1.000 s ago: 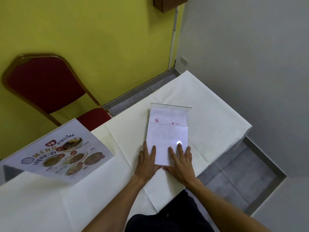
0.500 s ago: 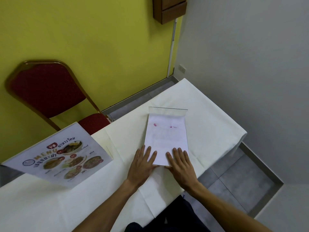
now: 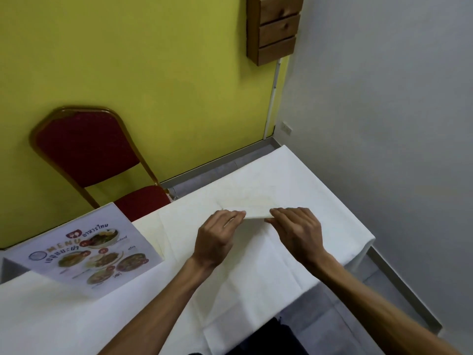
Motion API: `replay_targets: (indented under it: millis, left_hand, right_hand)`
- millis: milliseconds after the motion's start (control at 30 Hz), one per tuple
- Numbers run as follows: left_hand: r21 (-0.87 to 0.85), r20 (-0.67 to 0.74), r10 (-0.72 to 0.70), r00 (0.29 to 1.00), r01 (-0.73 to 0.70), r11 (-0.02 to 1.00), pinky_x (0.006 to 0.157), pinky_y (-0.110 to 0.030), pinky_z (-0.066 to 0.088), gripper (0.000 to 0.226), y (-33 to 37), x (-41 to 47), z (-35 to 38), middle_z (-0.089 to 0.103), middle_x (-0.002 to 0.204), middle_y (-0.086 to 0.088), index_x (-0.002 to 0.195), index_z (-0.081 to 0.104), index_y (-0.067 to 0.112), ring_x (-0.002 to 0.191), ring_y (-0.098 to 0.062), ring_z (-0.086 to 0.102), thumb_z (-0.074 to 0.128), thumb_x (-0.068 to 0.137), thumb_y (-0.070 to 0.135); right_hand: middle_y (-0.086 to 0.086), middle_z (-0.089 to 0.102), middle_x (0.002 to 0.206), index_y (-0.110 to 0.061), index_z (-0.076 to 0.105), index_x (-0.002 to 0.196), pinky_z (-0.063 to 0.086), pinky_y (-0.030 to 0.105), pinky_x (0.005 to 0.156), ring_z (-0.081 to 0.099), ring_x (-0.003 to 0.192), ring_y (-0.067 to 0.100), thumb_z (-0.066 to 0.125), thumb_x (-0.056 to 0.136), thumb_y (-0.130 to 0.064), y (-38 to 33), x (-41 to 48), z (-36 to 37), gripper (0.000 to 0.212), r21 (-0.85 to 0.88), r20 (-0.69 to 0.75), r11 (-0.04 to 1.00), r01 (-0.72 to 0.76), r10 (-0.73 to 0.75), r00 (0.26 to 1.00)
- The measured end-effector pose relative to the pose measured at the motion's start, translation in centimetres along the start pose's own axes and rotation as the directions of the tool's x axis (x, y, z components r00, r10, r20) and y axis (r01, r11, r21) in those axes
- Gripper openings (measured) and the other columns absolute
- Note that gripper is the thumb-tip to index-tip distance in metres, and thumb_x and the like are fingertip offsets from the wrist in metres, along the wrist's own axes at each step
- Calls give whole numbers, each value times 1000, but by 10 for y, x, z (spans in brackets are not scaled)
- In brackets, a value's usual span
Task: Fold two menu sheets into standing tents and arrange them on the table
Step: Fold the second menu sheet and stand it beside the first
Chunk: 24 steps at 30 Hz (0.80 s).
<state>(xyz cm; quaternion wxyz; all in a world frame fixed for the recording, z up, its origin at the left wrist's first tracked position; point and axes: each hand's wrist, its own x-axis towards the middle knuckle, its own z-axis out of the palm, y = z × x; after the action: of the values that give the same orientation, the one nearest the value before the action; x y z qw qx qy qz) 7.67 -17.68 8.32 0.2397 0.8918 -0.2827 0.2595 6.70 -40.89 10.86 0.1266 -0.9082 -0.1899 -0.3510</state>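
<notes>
A white menu sheet [image 3: 252,204], blank side up, lies blurred on the white tablecloth [image 3: 320,208] in front of me. Its near edge is lifted off the cloth and carried towards the far edge. My left hand [image 3: 217,235] pinches the left end of that raised edge. My right hand [image 3: 298,230] pinches the right end. A second menu [image 3: 87,248], printed with food photos and the word MENU, stands as a folded tent at the left of the table, its printed face towards me.
A red chair with a gold frame [image 3: 92,160] stands behind the table at the left, against a yellow wall. A wooden box [image 3: 272,29] hangs on that wall. The table's right edge [image 3: 368,242] drops to a grey tiled floor.
Both hands were pressing flat on the near end of the sheet. Now they grip its near edge and have lifted it up and away from me, folding the sheet over.
</notes>
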Motion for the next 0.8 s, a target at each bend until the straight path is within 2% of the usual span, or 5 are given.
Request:
replay_targets:
  millis: [167,300,500,633,800]
  left_hand:
    - [19,-93,-174,980,177,984,86,-40,57,39,12,36,13,69,116,-14,119,70,3,104,-30,64,68,83,-11]
    - [-192,-144,-500,854,471,861,110,-21,38,52,21,64,25,36,156,-15,147,42,6,142,-26,39,58,97,11]
    - [-429,-91,-710,698,616,661,111,-37,42,94,11,80,41,13,164,1,156,-3,26,146,-11,27,66,93,24]
    - [-465,84,-770,632,708,531,108,-43,46,105,-4,68,61,31,158,-6,155,-1,36,142,-17,37,76,83,36]
    - [-469,274,-767,581,776,421,96,-28,52,102,-23,50,82,48,142,3,152,12,35,124,-11,52,81,77,30]
  right_hand:
    - [-1,75,93,-16,74,92,49,35,70,70,81,23,69,88,-38,28,34,11,23,35,-19,999,-28,28,999]
    - [8,59,134,-18,68,115,46,34,92,54,120,28,65,87,-50,38,54,28,42,119,102,937,-330,319,942]
    - [7,39,150,-12,25,148,38,33,110,42,135,19,72,78,-53,32,71,46,93,481,275,504,-717,690,670]
    - [3,61,122,-14,39,131,54,25,89,61,109,15,70,82,-49,38,69,63,68,521,384,364,-772,708,593]
    - [-4,58,124,-17,39,128,54,21,83,60,107,16,63,90,-32,53,46,86,47,440,572,350,-827,601,558]
